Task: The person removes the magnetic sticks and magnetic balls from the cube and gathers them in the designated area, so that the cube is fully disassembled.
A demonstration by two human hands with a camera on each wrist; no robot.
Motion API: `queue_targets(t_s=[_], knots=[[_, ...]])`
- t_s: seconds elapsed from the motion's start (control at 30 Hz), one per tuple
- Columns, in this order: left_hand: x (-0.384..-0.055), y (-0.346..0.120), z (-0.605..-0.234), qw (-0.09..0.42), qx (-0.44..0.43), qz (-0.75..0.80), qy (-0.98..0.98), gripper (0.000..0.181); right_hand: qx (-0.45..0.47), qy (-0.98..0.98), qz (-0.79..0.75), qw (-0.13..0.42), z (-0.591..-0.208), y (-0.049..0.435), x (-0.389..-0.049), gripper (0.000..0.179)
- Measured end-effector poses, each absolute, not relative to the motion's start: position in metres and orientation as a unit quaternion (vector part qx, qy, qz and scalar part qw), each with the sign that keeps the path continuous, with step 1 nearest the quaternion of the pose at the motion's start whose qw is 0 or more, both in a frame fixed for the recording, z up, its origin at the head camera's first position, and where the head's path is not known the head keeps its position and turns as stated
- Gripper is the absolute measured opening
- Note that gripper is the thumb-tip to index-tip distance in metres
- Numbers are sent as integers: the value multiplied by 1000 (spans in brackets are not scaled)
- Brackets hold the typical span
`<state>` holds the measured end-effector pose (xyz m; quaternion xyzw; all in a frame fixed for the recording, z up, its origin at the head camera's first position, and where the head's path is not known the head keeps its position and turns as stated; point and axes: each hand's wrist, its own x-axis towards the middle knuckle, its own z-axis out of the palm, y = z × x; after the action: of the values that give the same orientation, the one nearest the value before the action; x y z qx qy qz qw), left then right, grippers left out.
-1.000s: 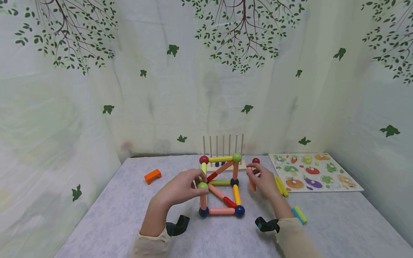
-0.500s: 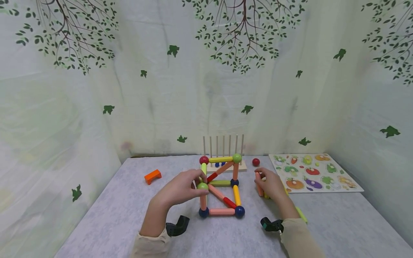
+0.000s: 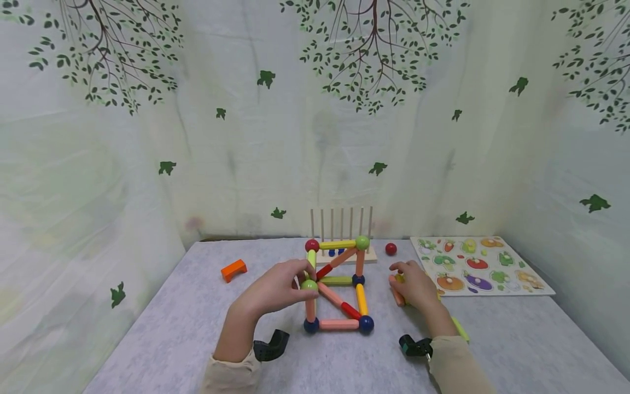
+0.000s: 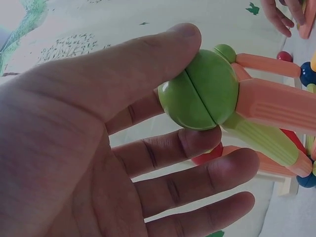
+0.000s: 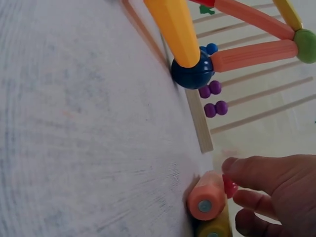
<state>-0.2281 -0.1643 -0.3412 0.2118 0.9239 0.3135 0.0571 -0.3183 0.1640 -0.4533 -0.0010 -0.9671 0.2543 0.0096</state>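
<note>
My left hand pinches a green ball between thumb and fingers. That ball is a corner of an upright frame built of magnetic sticks and balls, with a navy ball at its near right corner. To the right of the frame, my right hand hovers low over a pink stick, its thumb and fingers spread apart. The stick lies on the table beside a yellow stick, which the hand partly hides in the head view.
Behind the frame stands a wooden peg rack with small beads. A red ball lies right of it. A vegetable picture board is at the right, an orange block at the left. Near the right sleeve lies a lime stick.
The right hand has carried the pink stick rightward from near the frame, set it down beside the yellow sticks and loosened its fingers. The left hand keeps its hold on the green ball.
</note>
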Motion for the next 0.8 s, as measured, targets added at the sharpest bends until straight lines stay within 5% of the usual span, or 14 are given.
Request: queue_targets(t_s=[0.27,0.53,0.8], knots=[[-229,-170,-341,81,188,321,925,52,15,-956,284,67,-439,156,-315,31],[-229,-173,-342,93,186,327,922,50,79,-925,344,142,-418,131,-299,24],[-230,-173,-342,89,208,323,919,49,192,-891,389,137,-398,92,-271,23]])
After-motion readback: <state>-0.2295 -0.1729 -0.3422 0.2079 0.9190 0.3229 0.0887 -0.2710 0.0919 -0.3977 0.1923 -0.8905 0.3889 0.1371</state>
